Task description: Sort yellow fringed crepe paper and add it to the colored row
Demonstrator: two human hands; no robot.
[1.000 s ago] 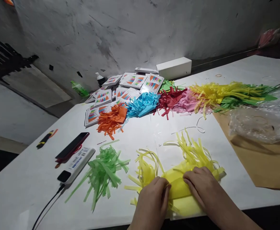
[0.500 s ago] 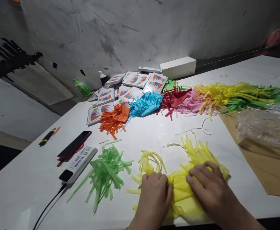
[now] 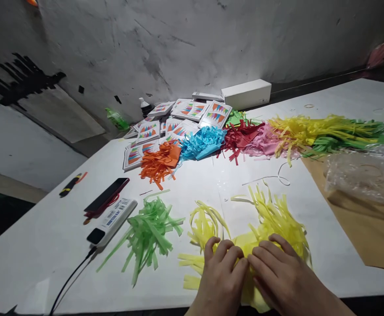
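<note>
Yellow fringed tissue paper [image 3: 277,215] lies at the table's front edge, its cut strips fanned out to the left and away from me. My left hand [image 3: 223,267] and my right hand [image 3: 279,267] are side by side on its uncut middle, fingertips nearly touching. Both have curled fingers pinching the paper; the thumbs are mostly hidden. Left of my hands rests a loose pile of light green tissue strips [image 3: 152,232]. A white cord [image 3: 267,181] lies beyond the yellow paper.
Orange [image 3: 162,162], blue [image 3: 203,142] and red fringed tissue [image 3: 241,138] lie in a row farther back, before a stack of printed cards [image 3: 188,109]. At left are a phone [image 3: 106,195] and a white power strip [image 3: 113,221]. Clear plastic [image 3: 366,175] covers brown paper [image 3: 369,237] at right.
My right hand has slid left and toward me, closing up to my left hand, which has shifted slightly right. The yellow paper between them is bunched closer. The view has shifted a little.
</note>
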